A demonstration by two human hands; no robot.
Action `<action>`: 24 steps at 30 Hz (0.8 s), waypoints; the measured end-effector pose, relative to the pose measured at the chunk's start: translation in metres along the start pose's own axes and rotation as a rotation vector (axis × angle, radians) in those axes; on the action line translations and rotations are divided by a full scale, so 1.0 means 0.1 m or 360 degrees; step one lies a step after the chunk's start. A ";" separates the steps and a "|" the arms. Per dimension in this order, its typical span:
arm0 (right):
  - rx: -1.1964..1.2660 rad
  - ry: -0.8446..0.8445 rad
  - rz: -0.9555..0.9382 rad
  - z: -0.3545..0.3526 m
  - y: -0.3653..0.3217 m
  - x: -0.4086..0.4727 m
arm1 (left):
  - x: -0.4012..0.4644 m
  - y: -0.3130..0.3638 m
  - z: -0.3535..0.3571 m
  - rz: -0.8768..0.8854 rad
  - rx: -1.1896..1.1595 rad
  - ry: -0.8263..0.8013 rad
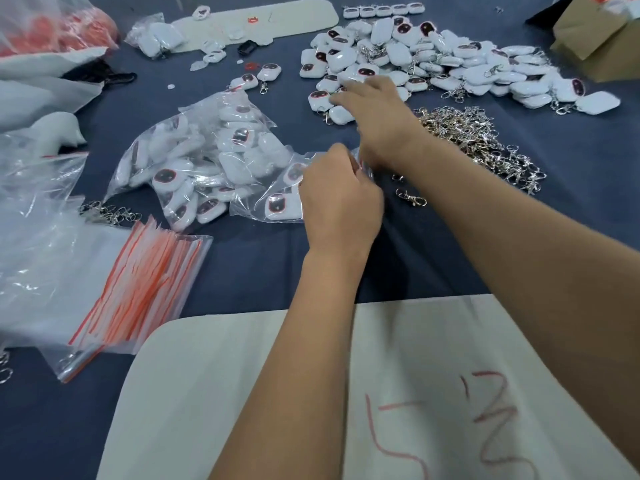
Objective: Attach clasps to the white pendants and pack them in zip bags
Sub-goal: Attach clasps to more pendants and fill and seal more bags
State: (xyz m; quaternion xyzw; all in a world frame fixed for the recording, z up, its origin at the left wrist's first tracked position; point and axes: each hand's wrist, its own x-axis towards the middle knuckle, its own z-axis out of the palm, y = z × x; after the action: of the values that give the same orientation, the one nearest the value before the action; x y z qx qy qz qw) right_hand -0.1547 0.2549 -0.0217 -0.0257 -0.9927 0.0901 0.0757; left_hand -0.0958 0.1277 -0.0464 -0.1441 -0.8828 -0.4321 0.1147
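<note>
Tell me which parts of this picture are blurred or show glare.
Head view: the right hand over the pendants is motion-blurred; the stack of zip bags at left is smeared; glare streaks the bag that the left hand holds; straight edges bend near the frame's sides.

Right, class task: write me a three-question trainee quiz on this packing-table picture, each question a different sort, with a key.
1. True or false: the left hand grips the small zip bag.
2. Which lies nearest the right forearm?
A. the loose metal clasps
B. the stack of empty zip bags
C. the cardboard box
3. Fill in: the right hand reaches into the heap of loose white ____.

Key: 1 true; 2 A; 3 pendants.
</note>
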 end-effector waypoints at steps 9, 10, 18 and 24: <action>-0.0131 0.0033 -0.0023 -0.03 0.03 0.01 | -0.01 0.01 0.00 0.0024 0.0016 -0.0016; -0.0001 0.0180 0.0020 -0.05 0.03 -0.08 | -0.01 0.02 -0.01 -0.0010 -0.0067 0.0003; 0.1821 0.0693 0.0481 0.01 -0.13 -0.94 | 0.04 0.05 -0.07 -0.0255 -0.0727 0.0308; 0.2085 0.0677 0.0530 0.14 -0.06 -1.14 | 0.01 0.06 0.00 -0.0110 -0.0671 0.0046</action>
State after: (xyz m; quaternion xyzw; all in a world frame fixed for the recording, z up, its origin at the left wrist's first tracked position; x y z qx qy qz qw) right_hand -0.0450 0.2393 -0.0508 -0.1433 -0.6810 0.6720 0.2532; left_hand -0.0948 0.1316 -0.0418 -0.1282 -0.7756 -0.6129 0.0797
